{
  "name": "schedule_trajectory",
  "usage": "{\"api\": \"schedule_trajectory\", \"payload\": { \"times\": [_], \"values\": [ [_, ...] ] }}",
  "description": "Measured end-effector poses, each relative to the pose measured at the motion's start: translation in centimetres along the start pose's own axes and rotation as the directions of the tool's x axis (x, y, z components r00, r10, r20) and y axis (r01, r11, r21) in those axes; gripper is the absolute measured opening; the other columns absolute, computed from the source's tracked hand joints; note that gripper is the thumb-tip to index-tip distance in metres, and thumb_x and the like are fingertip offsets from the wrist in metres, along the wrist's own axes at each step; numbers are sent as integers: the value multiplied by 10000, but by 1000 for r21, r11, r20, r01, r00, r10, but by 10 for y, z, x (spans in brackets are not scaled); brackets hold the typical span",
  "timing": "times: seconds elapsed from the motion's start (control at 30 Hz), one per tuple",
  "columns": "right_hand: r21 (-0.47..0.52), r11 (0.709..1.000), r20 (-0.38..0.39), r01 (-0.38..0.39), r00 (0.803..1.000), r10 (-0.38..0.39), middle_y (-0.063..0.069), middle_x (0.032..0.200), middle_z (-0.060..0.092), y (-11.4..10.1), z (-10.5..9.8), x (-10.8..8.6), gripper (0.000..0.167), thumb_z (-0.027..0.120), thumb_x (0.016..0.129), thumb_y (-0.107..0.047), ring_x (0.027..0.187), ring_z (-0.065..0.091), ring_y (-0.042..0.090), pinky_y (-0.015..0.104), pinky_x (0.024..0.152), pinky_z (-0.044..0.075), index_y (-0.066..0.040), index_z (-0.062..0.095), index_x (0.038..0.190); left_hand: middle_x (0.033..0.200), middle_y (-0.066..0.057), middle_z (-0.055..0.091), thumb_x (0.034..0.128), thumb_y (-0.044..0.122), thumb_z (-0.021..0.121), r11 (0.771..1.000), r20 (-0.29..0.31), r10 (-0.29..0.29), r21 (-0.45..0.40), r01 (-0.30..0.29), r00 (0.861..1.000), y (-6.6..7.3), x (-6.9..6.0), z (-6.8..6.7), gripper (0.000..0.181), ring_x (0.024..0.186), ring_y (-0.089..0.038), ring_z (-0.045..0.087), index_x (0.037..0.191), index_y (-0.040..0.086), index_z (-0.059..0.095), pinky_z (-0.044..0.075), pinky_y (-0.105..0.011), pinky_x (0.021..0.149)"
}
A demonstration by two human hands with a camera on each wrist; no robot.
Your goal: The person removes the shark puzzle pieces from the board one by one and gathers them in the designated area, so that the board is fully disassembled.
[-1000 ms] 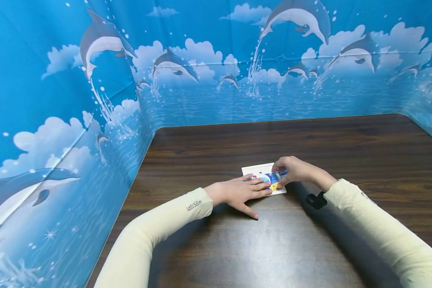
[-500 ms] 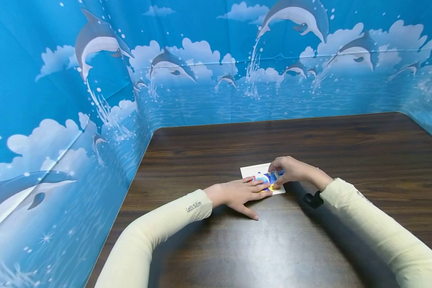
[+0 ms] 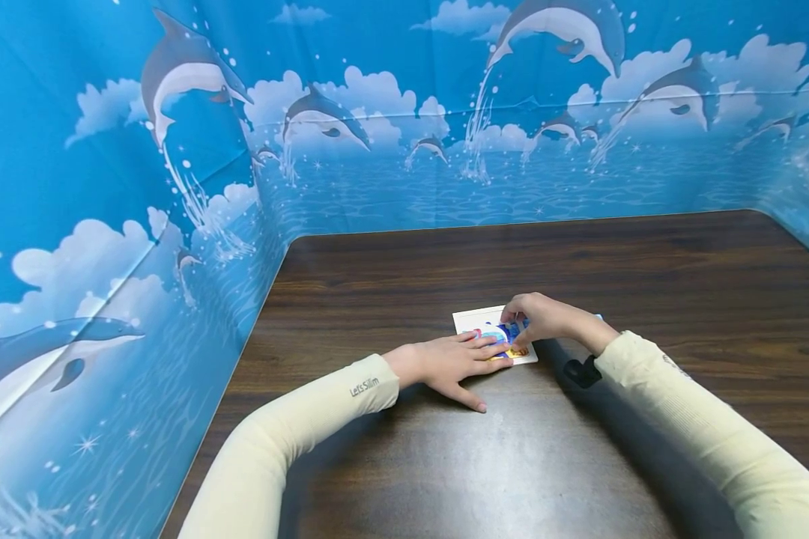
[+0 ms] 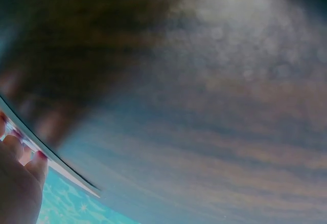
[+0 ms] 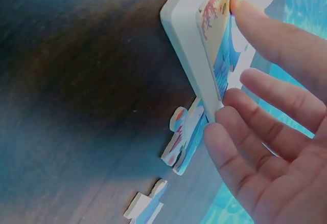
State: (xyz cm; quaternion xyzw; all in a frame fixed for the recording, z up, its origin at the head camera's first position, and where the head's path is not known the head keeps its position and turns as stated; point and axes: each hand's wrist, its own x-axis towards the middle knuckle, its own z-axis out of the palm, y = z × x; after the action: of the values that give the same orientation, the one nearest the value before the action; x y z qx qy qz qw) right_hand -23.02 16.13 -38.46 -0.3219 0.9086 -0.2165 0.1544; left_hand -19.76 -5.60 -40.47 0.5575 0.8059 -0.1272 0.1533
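Observation:
A white-framed jigsaw puzzle board (image 3: 468, 320) with a colourful sea picture lies on the dark wood table. My left hand (image 3: 445, 363) rests flat on its left and front part, fingers spread, covering some of the picture. Over the board's right side, my right hand (image 3: 546, 318) has thumb and index finger bent down about a blue puzzle piece (image 3: 510, 329), which is mostly hidden. The right wrist view shows the right thumb (image 5: 276, 37) at the picture's edge beside a yellow corner piece (image 5: 214, 17); the other fingers curve loosely near the frame.
Loose puzzle pieces (image 5: 186, 137) lie on the table beside the board, with another piece (image 5: 148, 203) farther off. A black device (image 3: 583, 372) hangs under the right wrist. A blue dolphin curtain (image 3: 391, 180) stands behind the table's far edge.
My right hand has shifted slightly left over the board, with thumb and index finger still about the blue piece. My left hand stays in place on the board.

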Motion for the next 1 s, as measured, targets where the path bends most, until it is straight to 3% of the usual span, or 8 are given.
{"api": "schedule_trajectory", "payload": {
  "times": [0.2, 0.6, 0.77, 1.0],
  "values": [
    [-13, 1000, 18, 0, 1000, 1, 126, 950, 612, -2, 2, 4, 304, 775, 742, -91, 832, 540, 211, 341, 739, 477, 0, 656, 1006, 1603, 9, -7, 892, 676, 371, 1000, -5, -6, 6, 6, 1000, 0, -1, -1, 831, 1479, -150, -19, 1525, 259, 31, 32, -381, 1206],
    [-20, 996, 63, -83, 994, 85, 98, 907, 593, -4, 4, 14, 327, 781, 712, -23, 807, 516, 181, 312, 724, 466, -6, 620, 996, 1602, 11, 37, 891, 663, 400, 1000, -5, 4, 21, -4, 1000, 1, 1, -3, 831, 1480, -165, 32, 1526, 245, 65, 71, -390, 1204],
    [-21, 998, 57, -64, 996, 65, 88, 867, 570, -4, 3, 13, 293, 785, 711, -26, 763, 485, 168, 281, 665, 439, -20, 633, 962, 1601, 10, 36, 889, 664, 405, 1000, -5, 4, 20, -4, 1000, 0, 2, -3, 835, 1480, -163, 30, 1527, 244, 68, 71, -394, 1204],
    [24, 999, 1, 34, 999, -34, 51, 788, 607, 0, -3, 7, 123, 724, 756, 19, 695, 486, 126, 260, 623, 427, -35, 673, 853, 1601, 11, 51, 888, 654, 421, 1000, -10, 0, -10, 0, 1000, 0, 0, -2, 831, 1479, -157, 31, 1526, 250, 73, 63, -392, 1205]
  ]
}}
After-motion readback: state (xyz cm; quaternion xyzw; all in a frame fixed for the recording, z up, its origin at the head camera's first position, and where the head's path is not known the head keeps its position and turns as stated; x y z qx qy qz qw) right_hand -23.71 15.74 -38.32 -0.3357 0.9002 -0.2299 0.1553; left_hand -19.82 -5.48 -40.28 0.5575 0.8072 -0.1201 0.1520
